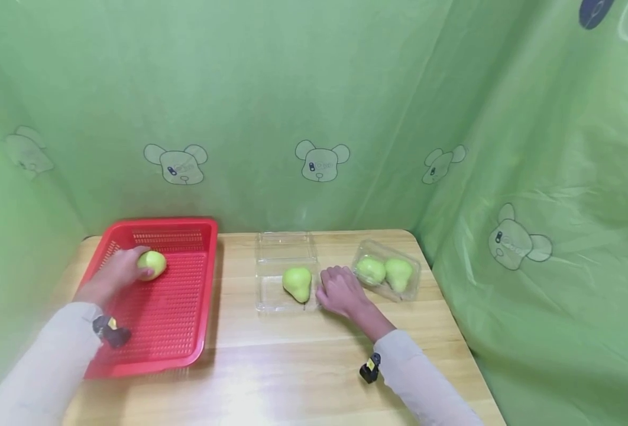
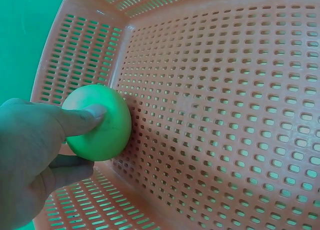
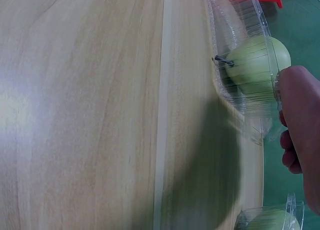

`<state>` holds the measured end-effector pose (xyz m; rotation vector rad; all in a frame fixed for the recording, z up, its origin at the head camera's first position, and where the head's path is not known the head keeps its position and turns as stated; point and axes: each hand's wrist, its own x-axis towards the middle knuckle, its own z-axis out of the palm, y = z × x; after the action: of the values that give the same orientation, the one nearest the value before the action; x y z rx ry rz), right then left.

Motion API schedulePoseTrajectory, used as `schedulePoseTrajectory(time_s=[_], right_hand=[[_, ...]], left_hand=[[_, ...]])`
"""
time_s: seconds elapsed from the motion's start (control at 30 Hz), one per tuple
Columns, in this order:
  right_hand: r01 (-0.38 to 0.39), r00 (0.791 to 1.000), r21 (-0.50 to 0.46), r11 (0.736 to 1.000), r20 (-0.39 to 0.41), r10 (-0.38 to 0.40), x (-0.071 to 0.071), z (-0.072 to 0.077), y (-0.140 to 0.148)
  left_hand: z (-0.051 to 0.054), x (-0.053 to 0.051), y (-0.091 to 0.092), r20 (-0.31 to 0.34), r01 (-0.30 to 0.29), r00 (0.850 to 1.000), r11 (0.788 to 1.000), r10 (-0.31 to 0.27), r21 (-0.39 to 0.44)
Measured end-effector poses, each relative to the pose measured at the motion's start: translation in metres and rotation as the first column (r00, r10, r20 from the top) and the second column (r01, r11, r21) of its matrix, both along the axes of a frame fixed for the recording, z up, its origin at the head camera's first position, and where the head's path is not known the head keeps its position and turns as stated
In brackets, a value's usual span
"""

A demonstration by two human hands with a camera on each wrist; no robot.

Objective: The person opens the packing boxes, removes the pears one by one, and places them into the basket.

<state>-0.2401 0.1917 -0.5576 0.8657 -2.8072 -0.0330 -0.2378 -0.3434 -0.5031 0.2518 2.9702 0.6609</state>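
Observation:
In the red basket (image 1: 202,302), my left hand (image 1: 113,273) grips a green pear (image 1: 154,264) near the left wall; the left wrist view has the thumb of the hand (image 2: 35,150) across the pear (image 2: 107,127). An unlidded clear plastic box (image 1: 268,293) at the middle of the table holds one pear (image 1: 297,283), its stem toward the front. My right hand (image 1: 343,293) touches that box's right edge, fingers curled; the right wrist view has the hand (image 3: 302,125) at the wall of the box beside the pear (image 3: 255,65).
A second clear box (image 1: 412,284) with two pears (image 1: 385,272) stands at an angle to the right of my right hand. Green curtains (image 1: 271,89) with mouse-like faces hang behind and beside the wooden table (image 1: 271,367).

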Motion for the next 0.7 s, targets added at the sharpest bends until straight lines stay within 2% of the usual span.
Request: schedulePoseTrajectory(time_s=[0.27,0.43,0.53,0.7], right_hand=[[-0.002,1.0,-0.005,1.0,0.0,0.002,0.0,0.002,-0.002],[-0.007,1.0,0.001,1.0,-0.006,0.007,-0.001,0.002,-0.003],[-0.006,1.0,0.01,1.0,-0.005,0.006,-0.001,0.001,-0.002],[-0.005,1.0,0.013,1.0,-0.002,0.005,0.0,0.002,-0.002]], left_hand=[[-0.001,0.0,-0.001,0.024,0.002,1.0,1.0,-0.002,0.023],[0.003,0.002,0.001,0.029,-0.012,1.0,0.999,0.01,0.053],[0.007,0.0,0.002,0.02,-0.01,1.0,1.0,0.01,0.012],[0.013,-0.004,0.004,0.042,-0.018,0.999,0.997,0.022,-0.076]])
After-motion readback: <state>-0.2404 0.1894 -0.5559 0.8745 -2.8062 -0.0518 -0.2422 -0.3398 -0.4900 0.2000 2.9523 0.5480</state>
